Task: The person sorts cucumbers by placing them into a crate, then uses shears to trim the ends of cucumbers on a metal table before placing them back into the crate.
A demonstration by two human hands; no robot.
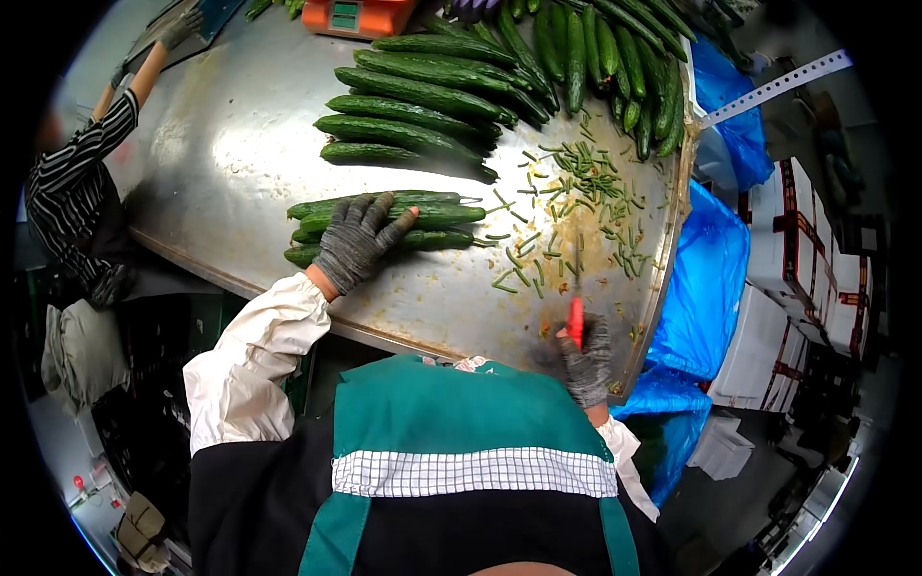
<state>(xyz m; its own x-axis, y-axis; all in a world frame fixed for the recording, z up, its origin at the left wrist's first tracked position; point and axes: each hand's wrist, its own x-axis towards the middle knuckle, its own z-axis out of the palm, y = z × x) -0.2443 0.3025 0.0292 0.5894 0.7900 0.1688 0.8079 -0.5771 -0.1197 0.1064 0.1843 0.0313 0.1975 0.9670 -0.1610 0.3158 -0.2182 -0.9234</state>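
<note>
My left hand [353, 244], in a grey glove with bare fingertips showing, is closed over a small bunch of long green cucumbers [444, 215] on the metal table [423, 312]. Their stem ends point right. Near the table's front right, my right hand [590, 363], also gloved and slightly blurred, grips a knife by its red handle [576, 323]. Its thin blade points away from me and is hard to make out. Cut green stem ends [588, 171] lie scattered beyond the knife.
A row of cucumbers [408, 123] lies farther back, with a larger pile [605, 53] at the back right. An orange scale [357, 17] stands at the far edge. Blue plastic bags [706, 278] and white boxes [773, 230] flank the right side. Another person [82, 178] works at left.
</note>
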